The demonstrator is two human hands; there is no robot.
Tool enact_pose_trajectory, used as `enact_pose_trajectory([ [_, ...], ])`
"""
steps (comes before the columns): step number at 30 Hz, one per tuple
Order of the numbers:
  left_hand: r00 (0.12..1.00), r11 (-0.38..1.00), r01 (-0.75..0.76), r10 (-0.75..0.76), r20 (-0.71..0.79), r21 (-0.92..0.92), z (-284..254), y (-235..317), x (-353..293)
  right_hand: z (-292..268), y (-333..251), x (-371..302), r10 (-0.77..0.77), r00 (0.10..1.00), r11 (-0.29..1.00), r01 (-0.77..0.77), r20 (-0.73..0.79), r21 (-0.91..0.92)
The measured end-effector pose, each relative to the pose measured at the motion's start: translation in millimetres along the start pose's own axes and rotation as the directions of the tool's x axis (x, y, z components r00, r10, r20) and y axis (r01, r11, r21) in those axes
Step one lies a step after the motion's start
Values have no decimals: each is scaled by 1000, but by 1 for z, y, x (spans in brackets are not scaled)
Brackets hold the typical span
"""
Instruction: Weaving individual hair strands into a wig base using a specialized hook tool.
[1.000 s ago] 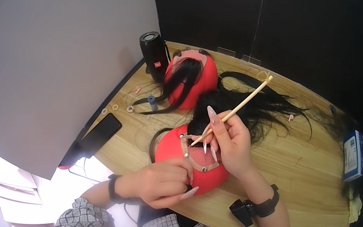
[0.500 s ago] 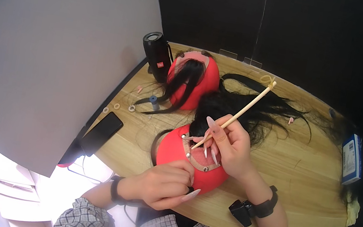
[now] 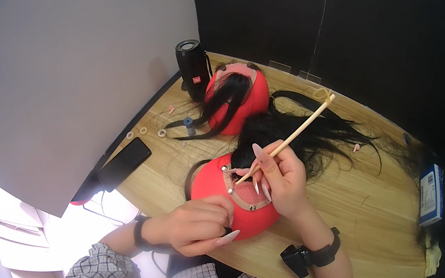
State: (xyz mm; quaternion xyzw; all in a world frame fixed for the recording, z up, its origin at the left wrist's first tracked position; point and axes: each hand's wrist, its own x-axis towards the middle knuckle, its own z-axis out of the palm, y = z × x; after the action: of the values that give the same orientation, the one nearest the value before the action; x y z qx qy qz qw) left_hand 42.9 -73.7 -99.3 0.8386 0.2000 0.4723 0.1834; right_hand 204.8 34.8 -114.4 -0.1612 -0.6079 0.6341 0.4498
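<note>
Head view, and here's the action at the centre of the frame: the right hand [image 3: 284, 181] is clamped on a pale wooden stick [image 3: 301, 130], thumb and fingers pressed around its shaft. The stick slants down from upper right to lower left, a yellowish loop [image 3: 323, 93] at its top end, its lower tip right at the pink mesh patch [image 3: 245, 194] on the nearer red form [image 3: 253, 223]. That form sits on the wooden surface [image 3: 351, 221], just below the frame's centre, with round-headed pins [image 3: 230, 191] along the tan edging of the patch.

Over to the left hand [image 3: 198, 225], lower centre: fingers curled together against the front of that same red form. Whether they pinch anything, I cannot tell; the fingertips are hidden.

Dark hair [image 3: 256, 136] spreads up and rightward from the nearer form's top edge. Upper centre, there's the second red form [image 3: 252, 105], black strands draped down its front, and a black cylindrical speaker [image 3: 192, 68] just beside it. Out at left, a dark phone [image 3: 128, 163] lies near small rings [image 3: 143, 130] and a blue-topped spool [image 3: 188, 123]. Far right, a blue-and-white box [image 3: 431, 195] at the surface's edge!
</note>
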Motion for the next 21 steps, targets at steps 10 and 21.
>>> enact_pose_trajectory([
  [10, 1000, 1000, 6, -5, -15, 18, 0, 1, -2, 0, 0, 1, 23, 1000, 998, -21, -16, 66],
  [21, 1000, 1000, -1, 2, -25, 25, 1, 0, -2, 2, -4, 2, 27, 1000, 989, -26, -9, 143],
])
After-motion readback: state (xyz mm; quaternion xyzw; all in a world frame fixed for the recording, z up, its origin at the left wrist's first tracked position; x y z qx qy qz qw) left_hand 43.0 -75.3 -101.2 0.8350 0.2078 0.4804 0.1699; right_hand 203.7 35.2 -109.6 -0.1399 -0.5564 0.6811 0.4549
